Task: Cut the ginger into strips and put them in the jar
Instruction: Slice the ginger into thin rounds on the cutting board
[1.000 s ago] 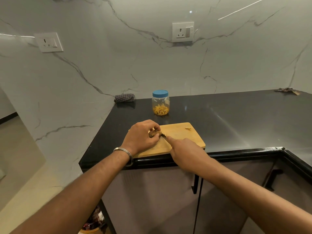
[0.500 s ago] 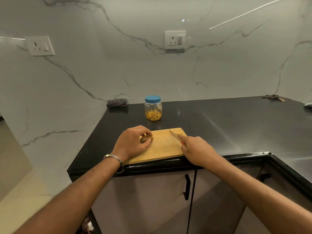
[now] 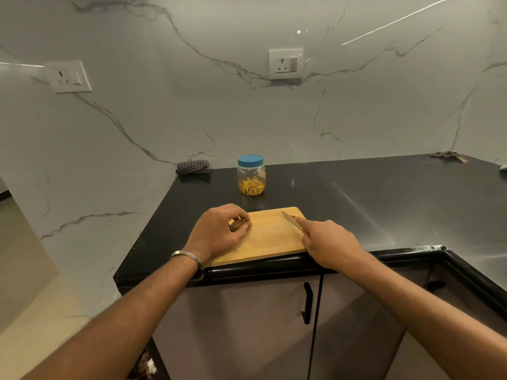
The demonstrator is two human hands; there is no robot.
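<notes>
- The left hand curls its grip round the ginger, pinning the piece on the left part of the cutting board; this probably keeps the knobbly root from rolling when the blade comes down.
- The right hand holds the knife in a closed grip, index finger laid along the blade's back, likely for steadier control. The tip points to the board's far right corner, beside a few small cut bits, well apart from the ginger.
- The board sits at the front edge of the black bench, close to the person's body.
- The jar stands just behind the board with its blue lid on and yellow strips already inside, so it must be opened before more go in.
</notes>
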